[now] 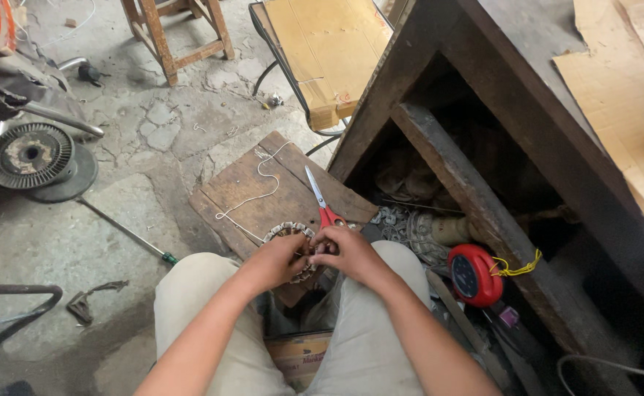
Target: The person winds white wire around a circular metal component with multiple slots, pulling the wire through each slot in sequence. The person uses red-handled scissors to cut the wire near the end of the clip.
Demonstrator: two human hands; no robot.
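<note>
Head view, low centre of the frame: a ring-shaped motor stator (292, 236) with pale windings sits on a worn wooden board (241, 192), mostly covered by both hands. Left hand (274, 262) closes over its near rim; right hand (345, 251) pinches at its right edge, fingers curled. Red-handled scissors (322, 199) lie just above, beside white string (263, 185). A red round meter (473, 274) sits right.

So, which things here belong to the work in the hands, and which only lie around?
In the work:
- left hand
- right hand
- winding ring
- board
- string
- scissors

Lying about:
- red reel
- screwdriver
- metal disc
- stool
- cardboard
</note>
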